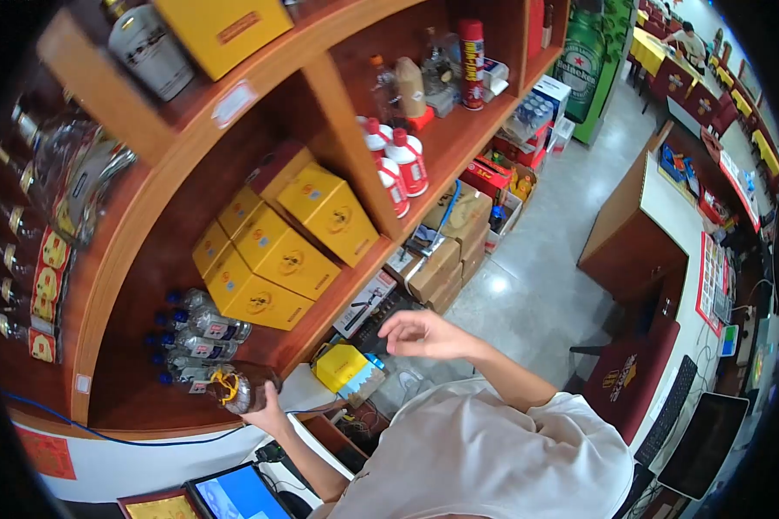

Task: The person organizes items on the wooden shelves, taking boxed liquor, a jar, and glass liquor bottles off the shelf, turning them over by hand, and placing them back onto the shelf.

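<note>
Dark bottle (pixel 249 387): one, clasped in left hand (pixel 270 417) at shelf (pixel 117 368) edge, not yet released. Clear bottles (pixel 209 348): several, already shelved. Right hand (pixel 422 336): apart, loosely curled.

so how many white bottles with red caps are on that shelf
3 visible, clustered on the wooden shelf right of the yellow boxes: the upper bottle, the right bottle and the lowest bottle. More may be hidden behind.
</note>
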`<state>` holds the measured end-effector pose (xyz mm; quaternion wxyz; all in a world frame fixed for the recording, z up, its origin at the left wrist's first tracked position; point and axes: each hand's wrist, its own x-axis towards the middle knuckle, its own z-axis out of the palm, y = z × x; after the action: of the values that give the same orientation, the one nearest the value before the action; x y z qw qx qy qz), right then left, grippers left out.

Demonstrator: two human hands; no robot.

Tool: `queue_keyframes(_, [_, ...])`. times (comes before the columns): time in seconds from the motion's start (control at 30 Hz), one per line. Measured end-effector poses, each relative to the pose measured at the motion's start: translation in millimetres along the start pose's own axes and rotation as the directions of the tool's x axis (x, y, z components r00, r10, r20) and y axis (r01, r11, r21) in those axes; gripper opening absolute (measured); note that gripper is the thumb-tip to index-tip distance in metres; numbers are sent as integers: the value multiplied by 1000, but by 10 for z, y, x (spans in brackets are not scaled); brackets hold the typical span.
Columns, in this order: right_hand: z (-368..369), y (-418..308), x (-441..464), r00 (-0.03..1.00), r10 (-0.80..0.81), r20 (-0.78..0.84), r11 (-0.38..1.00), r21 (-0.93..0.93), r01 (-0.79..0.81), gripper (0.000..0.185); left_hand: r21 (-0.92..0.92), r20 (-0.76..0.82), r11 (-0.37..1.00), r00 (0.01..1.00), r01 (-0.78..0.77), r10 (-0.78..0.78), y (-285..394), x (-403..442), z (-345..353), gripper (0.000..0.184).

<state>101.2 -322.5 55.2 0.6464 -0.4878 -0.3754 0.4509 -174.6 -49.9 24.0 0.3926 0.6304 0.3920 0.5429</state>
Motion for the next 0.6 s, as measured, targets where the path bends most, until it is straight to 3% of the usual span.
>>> queue_keyframes(0.07, [-99,210,-279,1000,0,-13,996,89,1,35,-131,112,991,994,29,-14,289,-477,243,79])
queue_keyframes(0.13, [-178,173,-578,991,128,-38,991,54,-126,50,-170,273,974,957,148,-98,672,-956,613,62])
queue_keyframes(0.17, [-202,158,-714,992,109,-65,994,19,-108,58,-84,324,979,934,187,-151,642,-1158,732,67])
queue_keyframes(0.2, [-242,128,-833,992,91,-90,995,-22,-93,66,-89,340,986,934,144,-106,580,-1362,948,69])
queue_keyframes(0.27, [-399,50,-1045,990,27,-135,994,-100,-41,79,-6,553,973,812,229,-188,707,-1710,1325,75])
queue_keyframes(0.33, [-578,-97,-1178,981,-69,-182,985,-168,38,90,-108,652,945,739,309,-168,968,-1998,1772,88])
queue_keyframes(0.4, [-774,-267,-1272,971,-111,-213,975,-214,65,99,-126,715,949,689,290,-116,1054,-2185,2104,95])
queue_keyframes(0.5, [-1071,-282,-1303,941,-178,-288,970,-214,118,107,-142,759,927,639,347,-123,1426,-2306,2601,79])
queue_keyframes(0.6, [-1314,-244,-1214,865,-277,-419,944,-285,165,114,-133,791,920,598,369,-125,1473,-2321,3152,101])
